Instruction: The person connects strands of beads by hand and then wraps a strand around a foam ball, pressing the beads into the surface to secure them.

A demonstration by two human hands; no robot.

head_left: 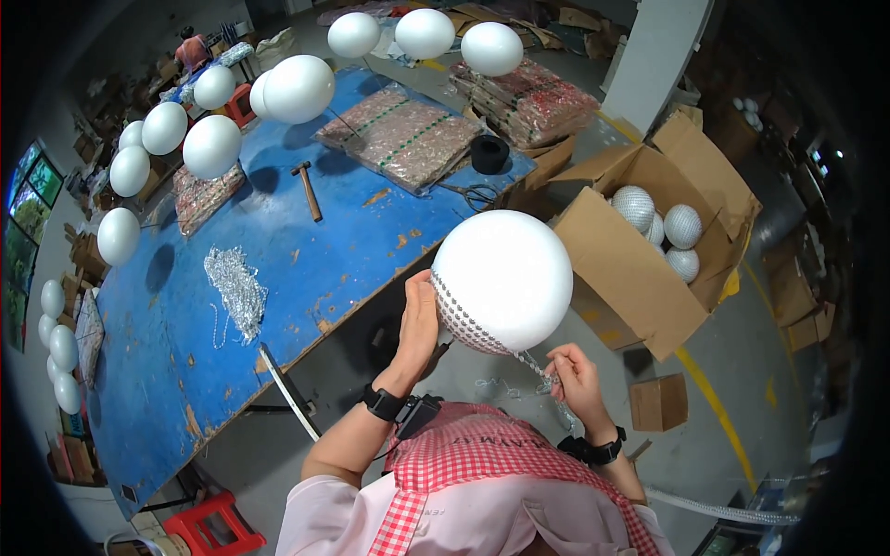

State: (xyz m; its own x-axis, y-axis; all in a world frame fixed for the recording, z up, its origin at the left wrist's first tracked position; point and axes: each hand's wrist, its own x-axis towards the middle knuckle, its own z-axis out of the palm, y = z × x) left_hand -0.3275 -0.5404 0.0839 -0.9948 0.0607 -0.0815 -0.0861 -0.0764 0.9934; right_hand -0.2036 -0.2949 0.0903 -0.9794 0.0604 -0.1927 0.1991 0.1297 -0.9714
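White ball: the big white ball [505, 273] is in front of your body, between your two hands, at the near right side of the blue table [362, 246].
Ball direction: it is round, so it has no clear long axis; its decorated band [464, 317], made of several rows, faces near and left, while the smooth white part faces far and right.
Bead chain: the silver bead chain [531, 365] leaves the near edge of the ball; its long axis slants toward near and right, to your fingers.
Left hand: your left hand [419, 320] touches the left side of the ball, with the fingers close together and pointing far; the tips are partly hidden, so I cannot tell if they grip.
Right hand: your right hand [575, 375] pinches the chain between thumb and forefinger, and the other fingers are curled.
On the table: a heap of silver chain [237, 287] lies at left, a hammer [311, 196] farther, and scissors [477, 195] near a black roll [489, 155] at the far right.
Other balls: plain white balls [298, 89] stand along the far and left sides.
Carton: at your right, an open carton [630, 269] contains silver-covered balls [683, 227].
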